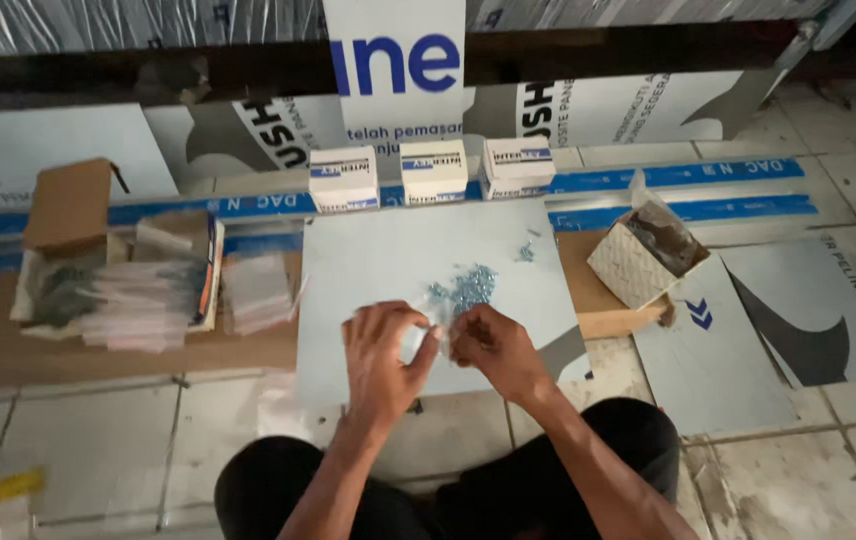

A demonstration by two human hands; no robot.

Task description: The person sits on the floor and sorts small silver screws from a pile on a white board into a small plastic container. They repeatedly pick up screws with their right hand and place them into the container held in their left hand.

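Hands: left hand [380,352] and right hand [493,345] pinched a small clear bag [431,338] between their fingers.
Screws: pile [465,289] lay just beyond, mid-panel [368,270].

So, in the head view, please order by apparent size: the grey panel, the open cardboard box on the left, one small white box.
1. grey panel, largest.
2. open cardboard box.
3. small white box, smallest; it lies farther away, but the gap looks clear.

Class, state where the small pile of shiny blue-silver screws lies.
In the head view, the pile of screws lies on the pale grey panel, centre, just beyond the two hands, below three small white boxes.
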